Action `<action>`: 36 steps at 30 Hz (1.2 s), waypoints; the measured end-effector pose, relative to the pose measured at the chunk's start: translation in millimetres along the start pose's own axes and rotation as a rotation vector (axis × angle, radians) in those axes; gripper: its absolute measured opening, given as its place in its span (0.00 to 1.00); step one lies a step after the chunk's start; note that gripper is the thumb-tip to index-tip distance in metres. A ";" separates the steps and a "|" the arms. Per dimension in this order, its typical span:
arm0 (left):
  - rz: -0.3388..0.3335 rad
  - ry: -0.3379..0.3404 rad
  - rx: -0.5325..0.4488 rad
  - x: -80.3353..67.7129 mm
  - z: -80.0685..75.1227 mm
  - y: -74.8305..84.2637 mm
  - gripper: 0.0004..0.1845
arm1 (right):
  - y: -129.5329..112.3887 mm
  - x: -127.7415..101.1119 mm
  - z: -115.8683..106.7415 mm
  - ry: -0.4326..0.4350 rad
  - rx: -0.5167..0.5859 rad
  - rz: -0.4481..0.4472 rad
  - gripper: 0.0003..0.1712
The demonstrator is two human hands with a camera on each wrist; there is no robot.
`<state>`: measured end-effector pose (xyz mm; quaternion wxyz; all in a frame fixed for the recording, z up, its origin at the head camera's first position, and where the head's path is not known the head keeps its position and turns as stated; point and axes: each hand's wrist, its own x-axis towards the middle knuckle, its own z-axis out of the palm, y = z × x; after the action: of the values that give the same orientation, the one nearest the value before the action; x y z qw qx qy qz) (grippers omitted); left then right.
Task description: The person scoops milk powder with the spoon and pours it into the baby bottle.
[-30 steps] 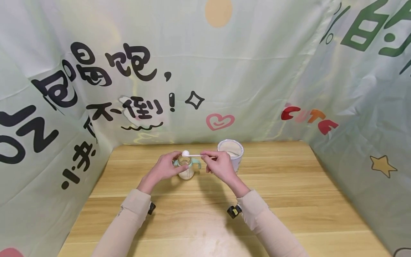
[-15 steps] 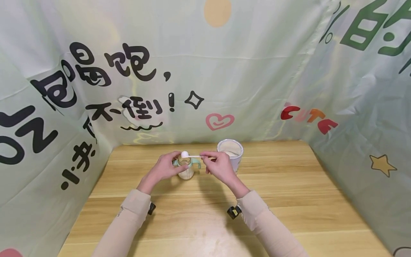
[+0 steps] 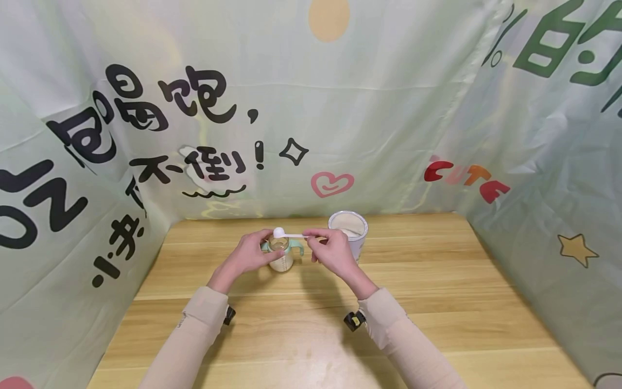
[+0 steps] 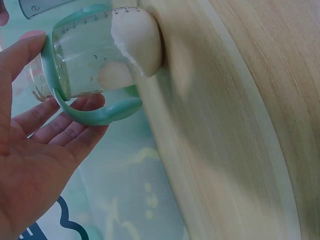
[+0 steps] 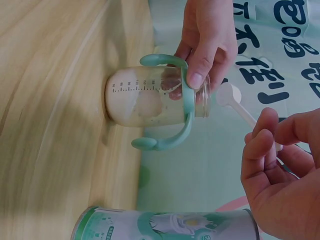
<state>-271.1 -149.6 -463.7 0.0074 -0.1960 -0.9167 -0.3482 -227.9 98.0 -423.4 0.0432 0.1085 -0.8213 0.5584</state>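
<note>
A clear baby bottle [image 5: 150, 97] with mint-green handles stands upright on the table, its mouth uncovered and white powder in its lower part. My left hand [image 3: 251, 253] grips it around the neck, thumb on the near side and fingers behind, as the left wrist view also shows on the bottle [image 4: 90, 60]. With its thumb and fingers, my right hand [image 3: 332, 251] pinches the handle of a white measuring scoop [image 5: 230, 95]. The scoop's bowl hangs just above the bottle's mouth, apart from it. What the bowl holds cannot be made out.
An uncovered milk powder can [image 3: 357, 243], with pale powder inside, stands right of the bottle, behind my right hand. The wooden table [image 3: 301, 335] ends at printed fabric walls [image 3: 389, 124] at the back and both sides.
The scoop's bowl has shifted very slightly left over the bottle's mouth and seems a little tilted. Both hands otherwise stay in place.
</note>
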 end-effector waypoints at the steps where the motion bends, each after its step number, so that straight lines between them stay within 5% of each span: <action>1: 0.001 0.001 0.000 0.0 0.0 -0.1 0.36 | -0.2 0.1 -0.4 0.001 -0.004 -0.002 0.15; 36: -0.004 0.008 -0.016 -0.8 -0.5 -2.3 0.36 | -1.8 8.7 -36.9 0.202 0.115 0.016 0.12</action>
<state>-271.3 -151.7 -465.0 0.0086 -0.1929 -0.9142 -0.3564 -237.8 130.4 -406.3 0.1151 0.0475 -0.7800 0.6132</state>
